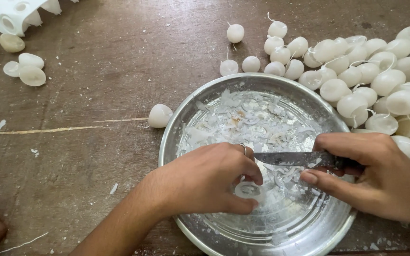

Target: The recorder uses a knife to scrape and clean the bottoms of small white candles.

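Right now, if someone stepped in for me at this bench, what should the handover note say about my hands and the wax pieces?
Left hand holds a small white wax piece over the metal pan.
Right hand grips a knife, its blade laid against that piece.
White shavings cover the pan's bottom.
A big heap of wax pieces with wicks lies to the right of the pan; one stray piece sits at its left rim.
A few pieces lie top left by a white mould.
Trimmed versus untrimmed cannot be told apart here.
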